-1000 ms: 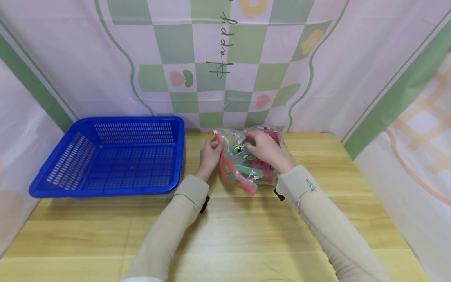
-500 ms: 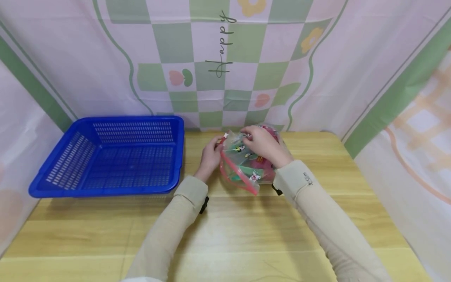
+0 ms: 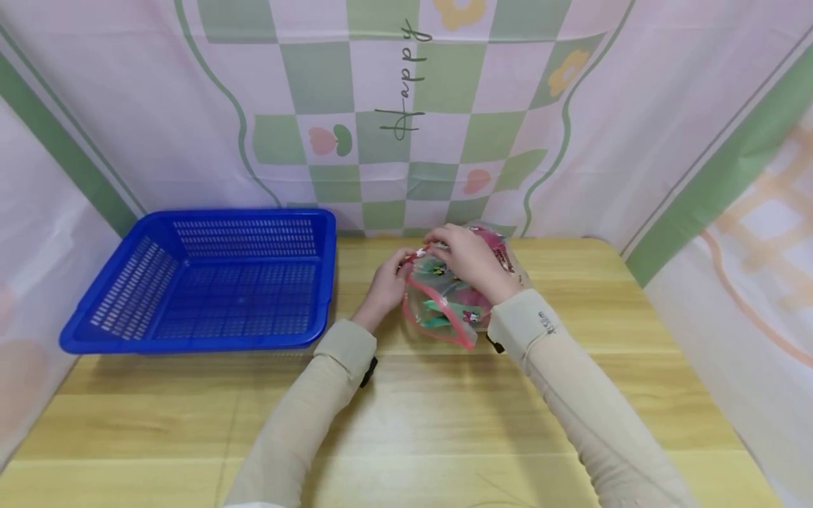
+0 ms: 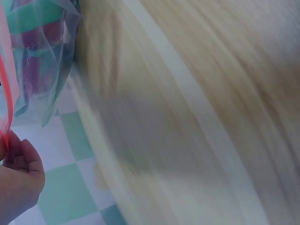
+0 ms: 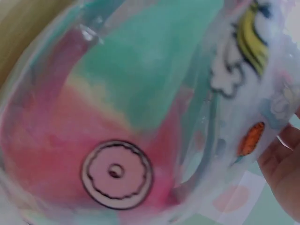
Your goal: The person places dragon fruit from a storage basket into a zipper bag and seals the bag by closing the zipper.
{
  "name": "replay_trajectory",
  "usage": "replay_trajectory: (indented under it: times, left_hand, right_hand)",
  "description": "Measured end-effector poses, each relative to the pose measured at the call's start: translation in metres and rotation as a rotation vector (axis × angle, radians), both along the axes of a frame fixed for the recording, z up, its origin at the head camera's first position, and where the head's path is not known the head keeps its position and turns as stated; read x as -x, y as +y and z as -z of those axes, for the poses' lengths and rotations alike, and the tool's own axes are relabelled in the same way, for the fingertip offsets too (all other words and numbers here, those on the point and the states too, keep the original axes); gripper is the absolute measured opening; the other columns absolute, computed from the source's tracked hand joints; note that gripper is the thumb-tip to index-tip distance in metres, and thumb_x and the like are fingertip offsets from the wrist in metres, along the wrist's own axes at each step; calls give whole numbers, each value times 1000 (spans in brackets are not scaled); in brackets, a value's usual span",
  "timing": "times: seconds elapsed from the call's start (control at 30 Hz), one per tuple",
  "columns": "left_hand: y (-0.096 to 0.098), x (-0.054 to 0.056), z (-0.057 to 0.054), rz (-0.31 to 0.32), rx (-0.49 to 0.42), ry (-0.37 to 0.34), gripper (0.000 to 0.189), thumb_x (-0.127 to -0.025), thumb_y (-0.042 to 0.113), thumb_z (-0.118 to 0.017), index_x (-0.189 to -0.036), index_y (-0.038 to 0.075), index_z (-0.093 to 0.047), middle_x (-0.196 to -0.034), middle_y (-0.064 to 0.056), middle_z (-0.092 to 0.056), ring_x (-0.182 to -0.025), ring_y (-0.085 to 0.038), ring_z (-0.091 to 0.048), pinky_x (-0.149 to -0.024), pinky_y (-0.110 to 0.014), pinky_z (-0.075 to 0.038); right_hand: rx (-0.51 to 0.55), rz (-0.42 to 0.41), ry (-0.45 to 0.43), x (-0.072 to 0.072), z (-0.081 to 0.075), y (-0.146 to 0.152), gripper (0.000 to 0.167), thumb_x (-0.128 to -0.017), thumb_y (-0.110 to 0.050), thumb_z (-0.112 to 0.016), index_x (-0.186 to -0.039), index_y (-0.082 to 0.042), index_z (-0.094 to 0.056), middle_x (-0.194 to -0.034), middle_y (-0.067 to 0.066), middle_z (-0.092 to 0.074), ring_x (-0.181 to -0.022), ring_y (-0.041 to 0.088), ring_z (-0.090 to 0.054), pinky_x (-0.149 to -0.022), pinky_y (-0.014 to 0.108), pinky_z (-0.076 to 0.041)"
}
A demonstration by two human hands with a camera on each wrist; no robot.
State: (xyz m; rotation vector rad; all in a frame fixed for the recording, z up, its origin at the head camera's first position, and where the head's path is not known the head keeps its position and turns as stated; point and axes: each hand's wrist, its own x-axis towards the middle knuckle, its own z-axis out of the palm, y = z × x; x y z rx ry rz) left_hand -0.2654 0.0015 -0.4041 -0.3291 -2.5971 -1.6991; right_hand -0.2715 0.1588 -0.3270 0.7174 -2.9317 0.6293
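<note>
A clear zip bag (image 3: 452,291) with printed cartoon figures lies near the back of the table, its red zip edge (image 3: 449,310) toward the left. Green and pink-red things show through the plastic; what they are is unclear. With thumb and fingers my left hand (image 3: 384,286) pinches the far end of the zip edge, as the left wrist view shows with the red strip (image 4: 6,101) between the fingertips. Close beside it, my right hand (image 3: 468,255) reaches over the bag and pinches the same corner. The bag (image 5: 126,89) fills most of the right wrist view.
A blue plastic basket (image 3: 197,346) with slotted walls stands at the left, with nothing in it. The wooden table (image 3: 406,430) ends at the back against a checked, printed cloth (image 3: 444,134). Similar cloth hangs at both sides.
My right hand has moved left over the bag to the zip corner, right up to the left hand. The left hand has shifted slightly right, and that corner has drawn inward with it.
</note>
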Motion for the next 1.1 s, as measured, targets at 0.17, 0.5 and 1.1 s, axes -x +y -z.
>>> replay_trajectory:
  times: [0.17, 0.5, 1.1]
  left_hand:
    - [3, -2, -2, -7, -35, -38, 27, -98, 8, -49, -123, 9, -58, -112, -18, -64, -93, -26, -61, -74, -30, -52]
    - [7, 2, -12, -67, -92, 84, 30, -97, 28, -54, -119, 9, -63, -115, -11, -65, -100, -25, -61, -88, -35, -50]
    - [12, -2, -18, -150, 69, 197, 27, -96, 27, -56, -109, 5, -63, -102, -11, -65, -96, -25, -60, -85, -36, -49]
  right_hand:
    - [-16, 22, 89, -2, 3, 1, 16, -93, -19, -61, -100, -7, -69, -100, 13, -67, -96, 30, -60, -86, 43, -48]
    - [-18, 88, 86, 2, 5, -4, 17, -93, -19, -61, -99, -6, -69, -102, 13, -69, -94, 32, -59, -83, 44, -48]
    - [-18, 167, 190, 2, -4, -10, 18, -92, -23, -63, -94, -9, -73, -96, 10, -73, -79, 28, -68, -69, 42, -53]
